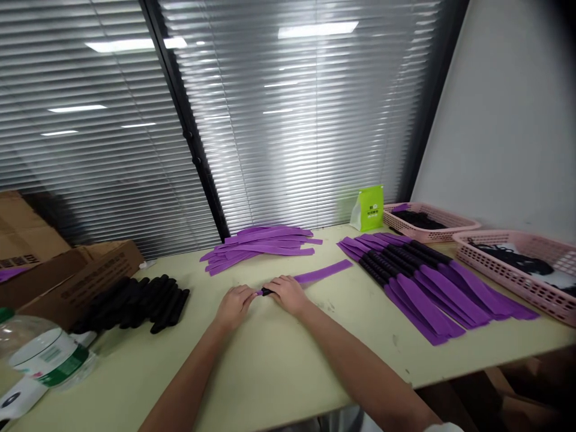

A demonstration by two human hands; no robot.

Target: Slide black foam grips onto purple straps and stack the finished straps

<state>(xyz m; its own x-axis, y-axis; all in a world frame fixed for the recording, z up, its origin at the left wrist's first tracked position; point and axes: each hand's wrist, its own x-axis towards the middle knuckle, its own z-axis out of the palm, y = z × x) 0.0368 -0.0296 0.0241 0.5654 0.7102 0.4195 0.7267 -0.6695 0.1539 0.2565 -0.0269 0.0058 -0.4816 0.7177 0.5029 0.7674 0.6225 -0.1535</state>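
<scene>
The left hand (234,306) pinches one end of a purple strip (324,272) above the middle of the surface (270,372); the right hand (287,293) grips a black sleeve (267,291) around it. Beyond lie loose strips (263,245); leftward, piled tubes (135,302); rightward, a sleeved row (411,273).

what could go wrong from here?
The purple strip might slip or twist in the black sleeve: only a short end shows by the left hand, and the right hand covers part of the sleeve. The loosely heaped black tubes could roll if bumped.
</scene>
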